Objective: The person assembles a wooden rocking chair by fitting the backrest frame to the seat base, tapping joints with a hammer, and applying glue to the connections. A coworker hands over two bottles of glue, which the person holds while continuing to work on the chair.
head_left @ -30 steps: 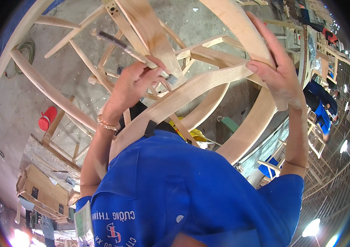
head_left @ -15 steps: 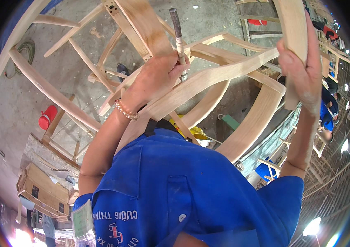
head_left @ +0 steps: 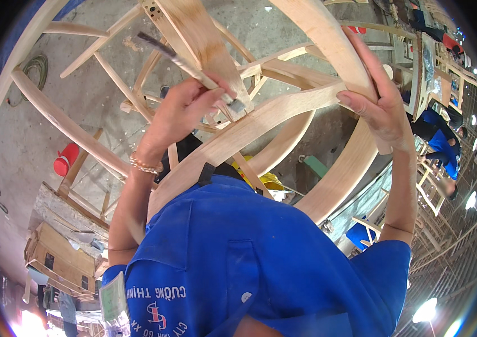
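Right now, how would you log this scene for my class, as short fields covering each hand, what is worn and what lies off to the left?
Left hand: holds a tool, kind unclear
Tool's grey end: near the curved rail
Right hand: grips a wooden piece
Worn: blue shirt, bracelet
Far left: red cylinder, coil

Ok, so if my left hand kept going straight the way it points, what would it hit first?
Your left hand would likely meet the wide wooden board first, though the depth between them is unclear.
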{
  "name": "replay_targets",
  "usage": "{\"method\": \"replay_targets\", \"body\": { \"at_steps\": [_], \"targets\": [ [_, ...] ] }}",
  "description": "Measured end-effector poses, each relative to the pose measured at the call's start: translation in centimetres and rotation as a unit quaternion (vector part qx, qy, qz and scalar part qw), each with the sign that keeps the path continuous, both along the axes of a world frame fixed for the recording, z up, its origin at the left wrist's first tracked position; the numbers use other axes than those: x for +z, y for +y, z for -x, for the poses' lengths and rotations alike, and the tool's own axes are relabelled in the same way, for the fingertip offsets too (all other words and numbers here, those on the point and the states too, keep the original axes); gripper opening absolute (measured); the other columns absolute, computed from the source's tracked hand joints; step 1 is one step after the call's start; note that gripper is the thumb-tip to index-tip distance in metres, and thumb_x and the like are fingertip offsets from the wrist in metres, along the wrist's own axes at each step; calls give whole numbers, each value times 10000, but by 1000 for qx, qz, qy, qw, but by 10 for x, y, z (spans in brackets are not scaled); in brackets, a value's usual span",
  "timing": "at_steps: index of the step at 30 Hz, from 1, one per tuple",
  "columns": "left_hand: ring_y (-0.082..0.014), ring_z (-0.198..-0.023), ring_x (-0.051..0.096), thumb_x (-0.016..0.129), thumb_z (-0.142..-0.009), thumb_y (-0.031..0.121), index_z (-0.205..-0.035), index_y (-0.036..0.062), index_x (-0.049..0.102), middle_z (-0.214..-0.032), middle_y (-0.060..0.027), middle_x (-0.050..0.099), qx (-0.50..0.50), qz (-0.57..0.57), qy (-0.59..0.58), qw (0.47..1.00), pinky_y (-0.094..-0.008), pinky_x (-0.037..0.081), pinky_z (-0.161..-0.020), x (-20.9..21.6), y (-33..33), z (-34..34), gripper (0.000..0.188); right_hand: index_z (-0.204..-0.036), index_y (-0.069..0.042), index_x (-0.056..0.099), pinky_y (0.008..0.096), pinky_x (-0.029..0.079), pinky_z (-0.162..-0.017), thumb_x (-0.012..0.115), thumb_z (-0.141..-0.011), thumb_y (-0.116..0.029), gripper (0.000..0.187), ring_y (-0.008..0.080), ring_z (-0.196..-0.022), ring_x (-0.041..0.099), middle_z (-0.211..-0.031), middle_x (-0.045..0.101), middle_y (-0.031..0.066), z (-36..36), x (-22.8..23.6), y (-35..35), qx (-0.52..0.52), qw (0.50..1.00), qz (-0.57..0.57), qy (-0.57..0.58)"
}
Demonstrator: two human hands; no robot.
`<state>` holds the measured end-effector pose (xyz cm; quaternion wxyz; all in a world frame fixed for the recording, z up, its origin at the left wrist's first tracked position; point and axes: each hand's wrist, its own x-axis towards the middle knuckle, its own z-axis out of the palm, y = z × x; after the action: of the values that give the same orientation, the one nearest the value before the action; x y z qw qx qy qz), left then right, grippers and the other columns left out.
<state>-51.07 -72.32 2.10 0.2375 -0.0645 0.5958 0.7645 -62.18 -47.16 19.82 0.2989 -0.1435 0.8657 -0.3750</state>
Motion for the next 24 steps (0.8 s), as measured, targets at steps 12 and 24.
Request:
{"method": "replay_targets", "body": {
  "at_steps": [12,24],
  "targets": [
    [-221,-619,549,578,-939,199,-1011,18,651,-690,-130,599,-85,191,123,970,-353,438,-605,29,22,16,208,-1485,-64,316,333,304,-1111,744,-739,-130,862,208,-1325,407,-1503,364,98,-2,17,6,7,997,13,75],
    [-187,-665,615,559,-937,178,-1039,45,627,-783,-104,662,-95,134,131,978,-319,479,-647,10,20,6,181,-1458,-64,367,319,342,-1070,700,-800,-77,737,186,-1258,479,-1450,457,110,-2,29,-14,148,984,-89,-32]
  ]
}}
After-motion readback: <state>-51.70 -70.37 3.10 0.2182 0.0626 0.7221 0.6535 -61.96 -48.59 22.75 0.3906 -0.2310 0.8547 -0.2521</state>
